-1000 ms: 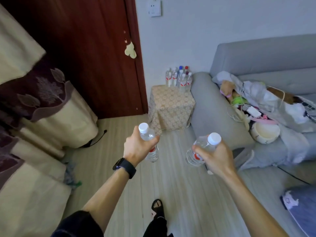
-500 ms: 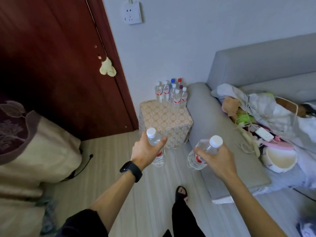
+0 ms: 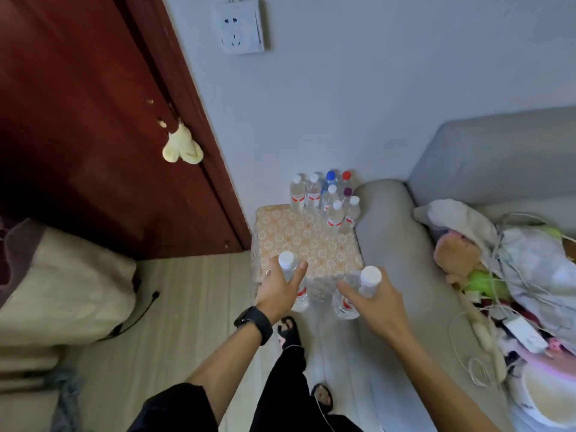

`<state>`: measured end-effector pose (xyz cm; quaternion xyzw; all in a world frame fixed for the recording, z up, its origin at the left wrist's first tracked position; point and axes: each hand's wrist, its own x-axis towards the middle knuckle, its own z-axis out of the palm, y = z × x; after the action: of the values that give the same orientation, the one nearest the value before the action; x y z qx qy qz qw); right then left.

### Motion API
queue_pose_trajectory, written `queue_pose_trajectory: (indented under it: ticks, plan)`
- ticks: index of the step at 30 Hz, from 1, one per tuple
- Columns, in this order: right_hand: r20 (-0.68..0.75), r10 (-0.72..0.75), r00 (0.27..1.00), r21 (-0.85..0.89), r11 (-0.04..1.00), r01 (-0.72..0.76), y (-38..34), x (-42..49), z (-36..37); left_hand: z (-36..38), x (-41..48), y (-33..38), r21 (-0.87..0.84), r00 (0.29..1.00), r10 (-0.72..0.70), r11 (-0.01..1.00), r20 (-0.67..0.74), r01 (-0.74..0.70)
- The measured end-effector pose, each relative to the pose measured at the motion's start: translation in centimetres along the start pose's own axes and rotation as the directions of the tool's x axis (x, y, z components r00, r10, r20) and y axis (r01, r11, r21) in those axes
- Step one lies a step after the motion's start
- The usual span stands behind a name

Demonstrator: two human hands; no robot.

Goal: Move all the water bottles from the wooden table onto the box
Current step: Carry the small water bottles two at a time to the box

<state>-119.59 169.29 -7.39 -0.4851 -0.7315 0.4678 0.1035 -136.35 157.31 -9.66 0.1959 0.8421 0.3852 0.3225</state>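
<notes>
Two water bottles, one per fist: our left hand (image 3: pixel 277 291) wraps its fingers tight around one bottle (image 3: pixel 294 283), our right hand (image 3: pixel 378 302) around another (image 3: pixel 355 291), at the box's (image 3: pixel 307 244) six-o'clock edge; more bottles (image 3: pixel 327 198) cluster at its one o'clock.

I see a dark red door (image 3: pixel 78 126) at left, a pale wall (image 3: pixel 358 88) bearing a socket (image 3: pixel 240 26), light plank flooring (image 3: pixel 174 322), and a cluttered grey sofa (image 3: pixel 467 169) at right.
</notes>
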Motion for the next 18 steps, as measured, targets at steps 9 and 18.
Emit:
queue_pose_trajectory:
  ticks: [9, 18]
  plan:
    - [0.186, 0.034, 0.982, -0.022, 0.999, -0.030, -1.6, 14.9, 5.4, 0.8, 15.2, -0.6, 0.099, 0.996, -0.090, 0.991, 0.022, 0.088]
    - [0.323, 0.195, 0.926, -0.074, 0.981, -0.181, -0.2, 26.6, 10.3, 3.3, 26.2, -2.3, 0.166, 0.979, -0.186, 0.971, 0.083, 0.171]
